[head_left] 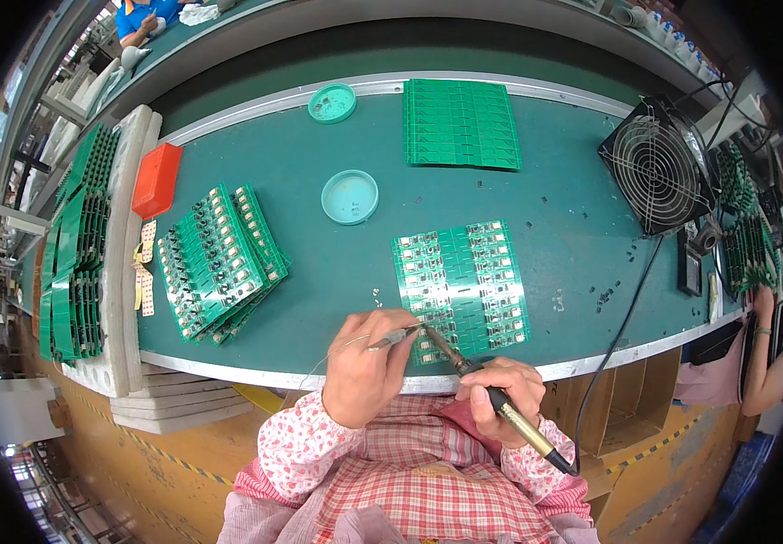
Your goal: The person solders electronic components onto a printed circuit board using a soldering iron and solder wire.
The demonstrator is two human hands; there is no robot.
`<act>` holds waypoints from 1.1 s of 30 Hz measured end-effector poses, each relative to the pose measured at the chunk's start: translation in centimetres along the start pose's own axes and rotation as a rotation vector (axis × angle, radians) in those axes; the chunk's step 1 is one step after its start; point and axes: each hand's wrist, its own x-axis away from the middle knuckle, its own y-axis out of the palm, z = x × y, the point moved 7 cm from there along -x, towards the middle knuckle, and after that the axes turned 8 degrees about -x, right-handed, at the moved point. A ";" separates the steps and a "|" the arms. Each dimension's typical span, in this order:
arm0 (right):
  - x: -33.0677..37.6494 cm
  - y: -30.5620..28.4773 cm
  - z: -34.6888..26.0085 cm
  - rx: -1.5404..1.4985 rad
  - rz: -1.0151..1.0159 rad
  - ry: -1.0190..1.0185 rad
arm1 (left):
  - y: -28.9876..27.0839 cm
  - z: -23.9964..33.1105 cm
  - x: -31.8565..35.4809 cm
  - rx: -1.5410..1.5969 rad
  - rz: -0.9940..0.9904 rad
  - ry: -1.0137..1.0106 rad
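Observation:
My right hand (pixel 514 385) is closed around a soldering iron (pixel 529 430), whose tip points at the lower left part of a green circuit board panel (pixel 464 286). The panel lies flat near the front edge of the bench, with rows of small white and dark parts along both sides. Just left of the iron's tip, my left hand (pixel 364 372) pinches what looks like a pair of tweezers (pixel 393 338), their point near the same spot. A thin wire (pixel 320 364) loops out from that hand. The exact contact at the tips is too small to tell.
Populated panels (pixel 210 267) are stacked at left, beside a red box (pixel 156 179). Two round turquoise dishes (pixel 350 197) and a pile of green panels (pixel 461 124) lie farther back. A black fan (pixel 652 163) stands at right; the iron's cord (pixel 622 317) crosses the bench near scattered black parts (pixel 605 296).

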 end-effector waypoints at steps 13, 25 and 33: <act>1.0 -1.2 0.4 -0.069 0.178 0.125 | 0.0 0.0 0.1 -0.001 0.009 0.004; -0.3 -0.6 -1.1 0.558 0.109 -0.006 | -0.5 -0.1 0.1 0.061 -0.022 -0.039; -1.7 0.7 0.0 0.625 0.079 0.115 | -2.7 -4.0 1.1 0.025 0.084 -0.246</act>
